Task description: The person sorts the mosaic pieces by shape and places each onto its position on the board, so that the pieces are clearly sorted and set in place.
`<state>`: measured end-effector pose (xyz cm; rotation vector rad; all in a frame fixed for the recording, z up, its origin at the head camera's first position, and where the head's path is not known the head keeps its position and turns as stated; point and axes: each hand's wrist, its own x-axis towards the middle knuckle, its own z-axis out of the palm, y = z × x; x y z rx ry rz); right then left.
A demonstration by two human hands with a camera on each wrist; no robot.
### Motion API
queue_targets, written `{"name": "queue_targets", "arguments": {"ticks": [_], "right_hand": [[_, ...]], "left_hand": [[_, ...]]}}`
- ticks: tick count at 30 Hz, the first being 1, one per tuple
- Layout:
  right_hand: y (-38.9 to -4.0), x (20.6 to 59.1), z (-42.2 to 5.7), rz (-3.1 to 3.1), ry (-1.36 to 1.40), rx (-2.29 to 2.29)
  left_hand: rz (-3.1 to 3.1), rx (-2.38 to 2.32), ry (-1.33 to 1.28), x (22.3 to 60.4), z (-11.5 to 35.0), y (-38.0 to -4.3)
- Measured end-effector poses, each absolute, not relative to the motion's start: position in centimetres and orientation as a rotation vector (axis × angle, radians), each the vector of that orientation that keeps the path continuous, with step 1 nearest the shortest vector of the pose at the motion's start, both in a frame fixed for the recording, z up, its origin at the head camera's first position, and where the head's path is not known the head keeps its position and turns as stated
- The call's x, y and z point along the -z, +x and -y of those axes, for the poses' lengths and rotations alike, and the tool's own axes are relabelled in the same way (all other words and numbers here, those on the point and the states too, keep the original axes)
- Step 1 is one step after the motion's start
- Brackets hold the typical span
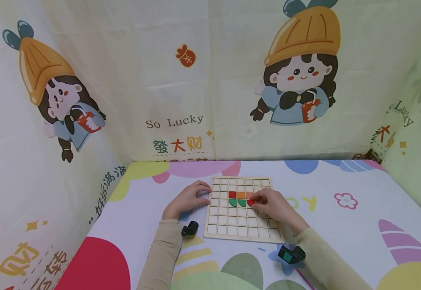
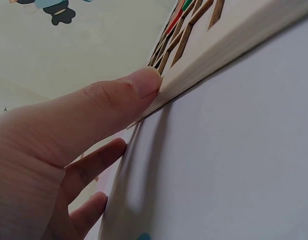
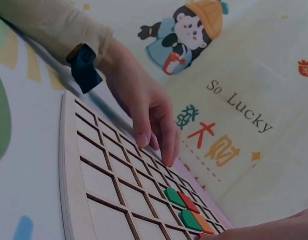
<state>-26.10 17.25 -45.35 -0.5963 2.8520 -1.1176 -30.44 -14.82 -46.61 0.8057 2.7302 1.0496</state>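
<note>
A square wooden grid board lies on the table. Near its middle, a red square tile and an orange tile sit in one row, with another orange tile beside them. Below are two round-edged green tiles and a red tile. My right hand pinches that red tile at its cell, fingertips covering part of it. My left hand rests at the board's left edge; in the left wrist view its thumb touches the rim, the other fingers spread.
A patterned cloth covers the table, and printed curtains stand behind and at both sides. Black wrist devices hang near the left cuff and right cuff, the right one close to the board's lower right corner.
</note>
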Motion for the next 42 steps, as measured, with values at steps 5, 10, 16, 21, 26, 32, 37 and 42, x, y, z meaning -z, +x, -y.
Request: {"name": "queue_targets", "arguments": {"ticks": [5, 10, 16, 21, 26, 32, 37, 42], "right_hand": [[-26.07, 45.46, -17.18, -2.874, -0.574, 1.096], [-26.02, 45.52, -17.16, -2.878, -0.557, 1.095], [-26.00, 45.67, -17.19, -2.896, -0.564, 1.082], [-26.09, 45.76, -17.25, -2.908, -0.577, 1.074], [-26.11, 45.79, -17.28, -2.912, -0.584, 1.080], [-26.08, 45.83, -17.27, -2.916, -0.591, 1.085], [-26.09, 45.81, -17.28, -2.918, -0.588, 1.083], [-26.04, 45.77, -17.26, -2.923, -0.594, 1.080]], "left_hand": [[-2.731, -1.044, 0.791, 46.54, 14.77, -30.41], [-2.733, -1.030, 0.786, 46.45, 14.73, -30.33], [-2.728, -1.036, 0.784, 46.34, 14.68, -30.29], [-2.730, -1.032, 0.781, 46.36, 14.67, -30.28], [-2.734, -1.029, 0.776, 46.49, 14.70, -30.31], [-2.736, -1.035, 0.773, 46.52, 14.71, -30.25], [-2.740, -1.033, 0.785, 46.49, 14.69, -30.25], [-2.743, -1.023, 0.793, 46.53, 14.72, -30.31]]}}
